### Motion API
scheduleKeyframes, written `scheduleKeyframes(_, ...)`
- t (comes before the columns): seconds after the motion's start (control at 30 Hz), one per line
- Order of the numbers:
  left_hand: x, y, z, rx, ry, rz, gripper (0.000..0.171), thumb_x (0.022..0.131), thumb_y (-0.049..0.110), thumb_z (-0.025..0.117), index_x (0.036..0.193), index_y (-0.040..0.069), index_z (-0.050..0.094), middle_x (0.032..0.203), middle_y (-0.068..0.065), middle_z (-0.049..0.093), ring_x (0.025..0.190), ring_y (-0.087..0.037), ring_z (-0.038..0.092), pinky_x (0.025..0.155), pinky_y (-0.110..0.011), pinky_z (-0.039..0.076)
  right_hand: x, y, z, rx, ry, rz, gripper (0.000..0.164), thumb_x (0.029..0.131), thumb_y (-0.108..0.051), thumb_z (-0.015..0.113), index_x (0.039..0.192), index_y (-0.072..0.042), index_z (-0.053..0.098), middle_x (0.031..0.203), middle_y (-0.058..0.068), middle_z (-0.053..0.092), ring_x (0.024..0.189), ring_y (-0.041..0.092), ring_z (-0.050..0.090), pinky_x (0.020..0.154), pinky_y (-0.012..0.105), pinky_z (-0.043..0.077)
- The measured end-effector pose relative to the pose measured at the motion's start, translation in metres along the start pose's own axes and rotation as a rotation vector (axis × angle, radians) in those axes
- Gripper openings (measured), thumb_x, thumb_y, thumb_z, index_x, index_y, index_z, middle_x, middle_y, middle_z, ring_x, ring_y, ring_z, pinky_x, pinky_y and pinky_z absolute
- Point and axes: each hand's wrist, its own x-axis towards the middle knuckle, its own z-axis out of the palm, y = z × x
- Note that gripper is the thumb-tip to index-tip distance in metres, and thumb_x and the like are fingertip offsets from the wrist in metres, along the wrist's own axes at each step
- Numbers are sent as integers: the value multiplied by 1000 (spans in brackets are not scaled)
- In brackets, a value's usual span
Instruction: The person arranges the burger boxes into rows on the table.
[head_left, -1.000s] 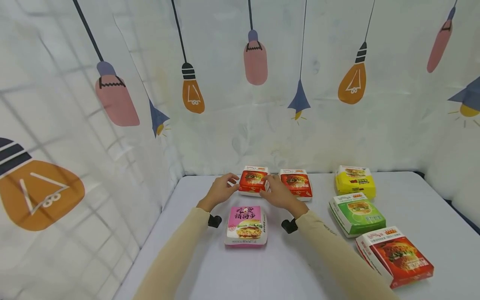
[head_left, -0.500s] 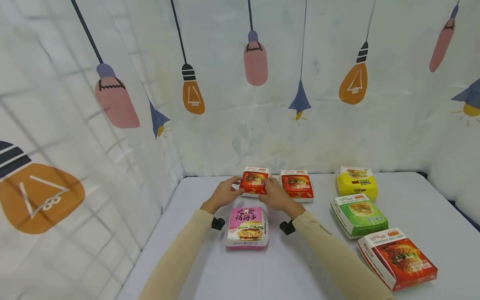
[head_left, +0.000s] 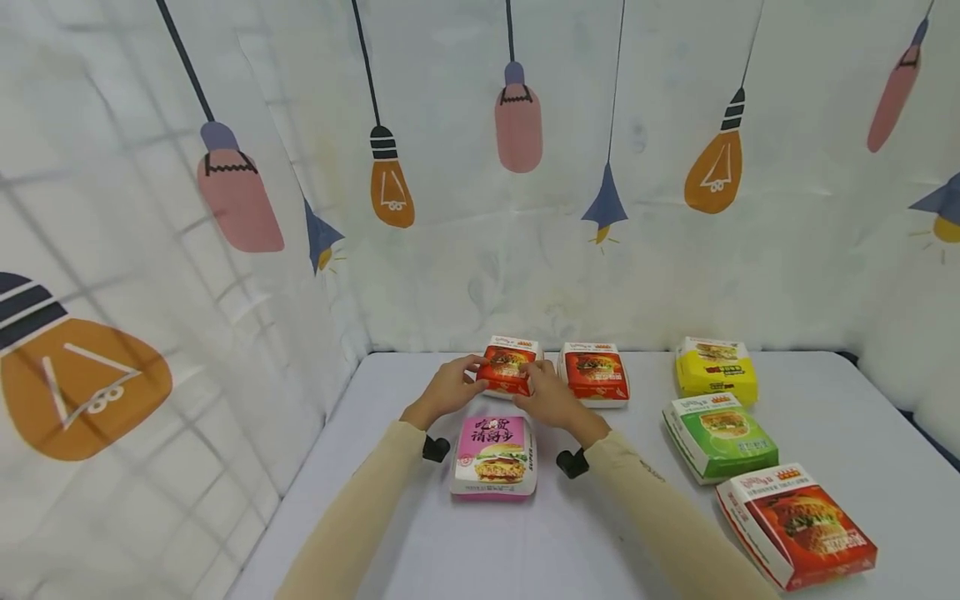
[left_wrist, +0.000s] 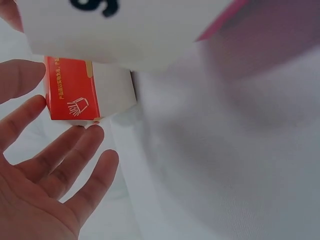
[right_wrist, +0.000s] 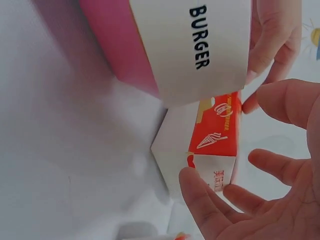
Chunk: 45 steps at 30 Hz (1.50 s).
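Fingers (left_wrist: pixel 77 156) neared the red box (head_left: pixel 506 367); white band (head_left: pixel 514 342) farthest, long axis unclear.

Head view: high above the near side of the white rectangular tabletop (head_left: pixel 510 550), facing forward and down to its far edge. Wrist views: close, rolled sideways, facing that edge; both share the leftmost red-and-white cardboard burger box (head_left: pixel 505 367).

Over the last second the left hand (head_left: pixel 447 387) moved rightward, bringing its index fingertip up to the left edge of the red box (head_left: pixel 504 368). The right hand (head_left: pixel 553 398) eased inward, so the two thumbs came closer together at the front. The black wrist pieces (head_left: pixel 436 449) drew nearer the pink box (head_left: pixel 493 458). The head view shifted slightly, carrying the printed lamps (head_left: pixel 517 129) rightward.
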Motion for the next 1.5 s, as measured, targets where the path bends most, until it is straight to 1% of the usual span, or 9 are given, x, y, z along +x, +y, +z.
scheduleKeyframes(0.1,-1,0,-1,11,2,18,41,98,24,68,139,17,62,131,-13,67,102,-25,65,88,-41,56,-3,-2,0,6,-7,11,59,98,-30,69,148,-10,47,158,21,35,136,41,51,110,60,44)
scheduleKeyframes(0.23,-2,-2,-2,11,1,15,41,98,25,68,138,20,63,131,-11,66,102,-24,64,89,-41,56,-5,-6,0,20,-22,10,60,98,-30,69,150,-11,46,159,20,34,138,40,49,111,60,43)
scheduleKeyframes(0.4,-3,-5,-4,10,10,16,37,99,25,67,136,20,63,131,-12,66,101,-24,64,88,-40,56,-7,-10,-1,19,-53,-23,62,97,-29,70,150,-8,45,157,22,33,136,41,52,110,59,45)
scheduleKeyframes(0.57,-3,-6,-4,17,20,21,34,100,26,66,134,19,64,130,-13,66,98,-23,64,86,-40,56,-8,-11,-3,-14,-67,-36,61,98,-29,69,150,-9,45,154,23,33,134,42,51,109,59,45)
scheduleKeyframes(0.83,0,-7,-2,22,0,10,37,101,31,65,136,22,63,132,-11,64,96,-20,62,83,-37,54,2,-1,-8,-115,-34,-50,54,100,-28,65,147,-8,49,148,22,38,128,41,49,105,56,47)
scheduleKeyframes(1.03,2,-7,-5,48,22,49,36,100,27,66,135,20,64,131,-12,65,91,-20,61,80,-36,53,12,2,-11,-161,-22,-72,50,102,-26,60,147,-6,49,155,22,34,133,47,47,106,57,46)
scheduleKeyframes(1.27,5,-9,-6,52,38,54,36,99,26,67,134,20,65,130,-12,66,91,-20,62,81,-37,53,20,0,-9,-223,-33,-18,57,102,-30,58,152,-7,44,166,19,26,142,46,42,113,58,41)
scheduleKeyframes(1.37,6,-8,-6,53,38,54,36,100,26,67,135,20,64,131,-12,65,92,-20,63,82,-36,53,20,1,-9,-227,-38,-14,56,102,-29,58,151,-7,45,166,20,25,141,46,45,112,57,42)
scheduleKeyframes(1.5,6,-8,-7,60,32,52,38,100,26,67,136,20,63,132,-13,65,88,-19,62,77,-33,51,21,2,-8,-217,-46,-11,55,102,-31,60,149,-7,45,165,20,26,128,39,56,103,52,49)
